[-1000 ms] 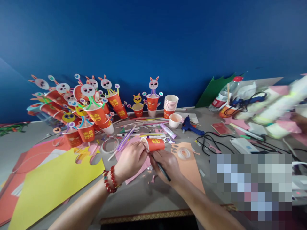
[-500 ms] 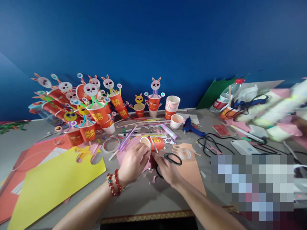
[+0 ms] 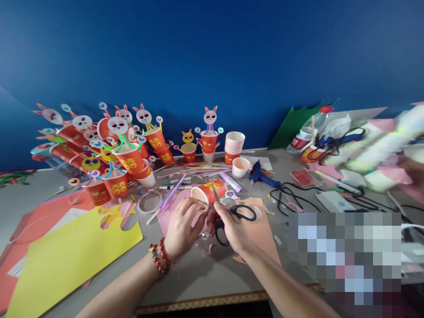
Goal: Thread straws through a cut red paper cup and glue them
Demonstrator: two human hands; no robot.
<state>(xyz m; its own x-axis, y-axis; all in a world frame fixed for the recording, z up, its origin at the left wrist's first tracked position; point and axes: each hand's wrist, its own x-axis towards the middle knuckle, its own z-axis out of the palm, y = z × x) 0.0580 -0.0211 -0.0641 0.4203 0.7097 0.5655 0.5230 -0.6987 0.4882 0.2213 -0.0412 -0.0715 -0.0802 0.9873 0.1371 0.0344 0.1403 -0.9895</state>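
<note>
A red paper cup [image 3: 212,192] with gold print lies tipped over in front of me, its mouth facing left. My left hand [image 3: 183,225], wearing red bead bracelets, has its fingers closed at the lower rim of the cup. Black-handled scissors [image 3: 245,213] are in my right hand [image 3: 232,227], which is closed around them just right of the cup. One blade crosses the outside of the cup wall; a dark line inside the mouth looks like the other blade. Fingers hide the scissors' pivot and part of the rim.
Cups with rabbit figures [image 3: 127,157] crowd the left back. Behind the work stand a cup stack [image 3: 234,148] and a blue glue gun [image 3: 261,174] with looping black cable. Yellow paper [image 3: 76,247] lies left, peach paper [image 3: 265,238] right. Paper scraps surround my hands.
The cup has tilted, and more of its side and mouth shows. My right hand has turned the scissors, their handles now spread differently. The whole view has shifted slightly.
</note>
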